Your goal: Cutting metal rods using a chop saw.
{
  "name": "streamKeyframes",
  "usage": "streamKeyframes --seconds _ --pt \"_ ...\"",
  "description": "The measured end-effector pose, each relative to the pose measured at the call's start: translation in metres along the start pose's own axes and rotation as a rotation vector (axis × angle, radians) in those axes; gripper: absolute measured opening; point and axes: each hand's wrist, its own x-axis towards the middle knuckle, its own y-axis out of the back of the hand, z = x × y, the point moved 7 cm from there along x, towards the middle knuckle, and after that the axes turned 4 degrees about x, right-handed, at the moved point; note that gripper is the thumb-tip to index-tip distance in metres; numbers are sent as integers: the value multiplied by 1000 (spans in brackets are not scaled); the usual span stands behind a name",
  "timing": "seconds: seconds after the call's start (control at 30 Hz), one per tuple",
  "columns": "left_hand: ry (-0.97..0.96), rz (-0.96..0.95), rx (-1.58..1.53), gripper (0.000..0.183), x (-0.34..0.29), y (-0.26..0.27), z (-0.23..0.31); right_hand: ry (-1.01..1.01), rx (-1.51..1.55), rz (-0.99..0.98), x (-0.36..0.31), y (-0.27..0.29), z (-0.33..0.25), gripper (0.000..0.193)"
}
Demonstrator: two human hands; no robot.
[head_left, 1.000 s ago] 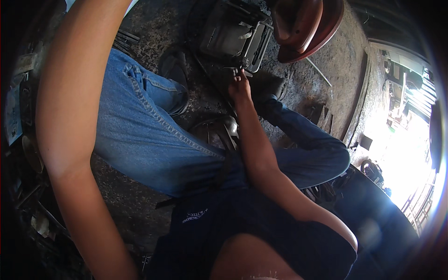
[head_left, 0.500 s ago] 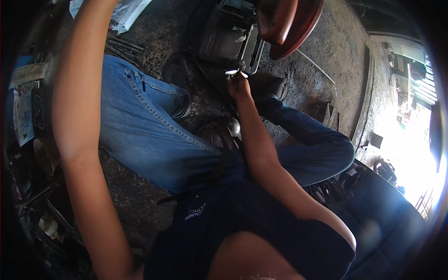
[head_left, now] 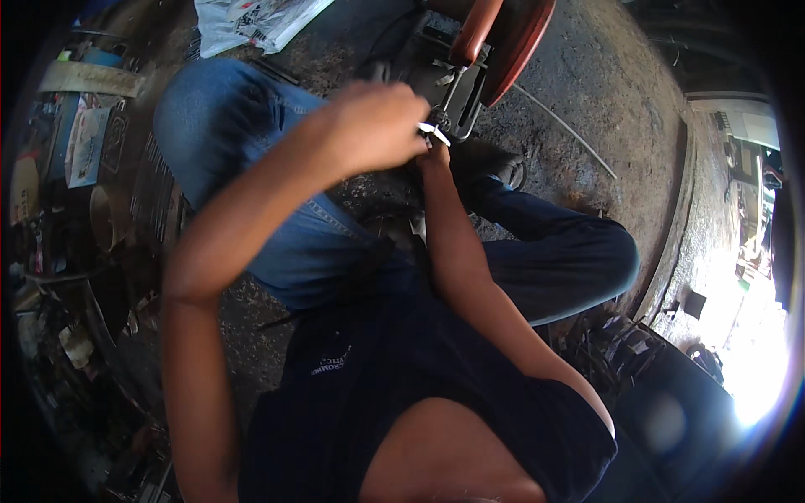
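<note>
A cut-off saw [head_left: 440, 38] with a red guard [head_left: 530, 50] and a reddish-brown arm [head_left: 478, 32] stands on the floor ahead of me. Its threaded clamp screw [head_left: 454, 88] points toward me and ends in a small pale, bright handle [head_left: 435, 132]. My right hand [head_left: 433, 156] is closed around that handle, its fingers partly hidden. Just left of it hangs my left hand [head_left: 381, 124], smeared by motion, with its fingertips out of sight; whether it touches the handle cannot be told.
A thin metal rod [head_left: 566, 130] lies on the floor right of the saw. A white printed plastic bag [head_left: 251, 23] is at the far left. Scrap and metal strips [head_left: 155, 189] crowd the left side. My bent legs [head_left: 553, 260] flank the work spot.
My left arm, stretched far forward with its hand out of view, has swung back and right to beside my right hand. The saw's arm sits at a different angle; the view has shifted.
</note>
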Motion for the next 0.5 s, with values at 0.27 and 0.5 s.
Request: streamKeyframes --seconds 0.27,0.5 --pt "-121 -15 -216 42 -1 -115 26 -140 -91 5 0 0 12 7" --pt "-156 49 -99 36 24 -117 44 -91 -77 -70 -12 10 -46 11"
